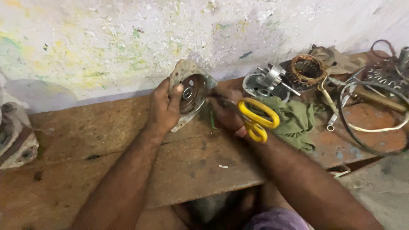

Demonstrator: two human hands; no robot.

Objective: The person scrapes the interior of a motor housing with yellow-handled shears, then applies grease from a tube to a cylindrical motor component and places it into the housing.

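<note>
we see a round metal motor end cover (190,91), dirty and paint-flecked, with a bearing set in its dark centre, held up on edge above the back of a worn wooden workbench (106,136), close to the paint-splattered wall (128,38). the left hand (164,106) grips it from the left side, fingers wrapped behind the rim and the thumb pressed on the face just beside the bearing. the right hand (228,113) is clenched around a pair of yellow-handled scissors (255,119), fingers through the loops, with the blades pointing toward the cover's right edge; we cannot tell whether the tips touch it. just right of the scissors a crumpled green cloth (294,121) lies on the bench. behind it sit another grey metal motor housing (264,81) and a stator with copper windings (307,69). further right lie loops of pale cable (370,127) and a wooden-handled tool (379,98). at the far left edge rests a grimy motor body (15,136), well apart from both hands
</note>
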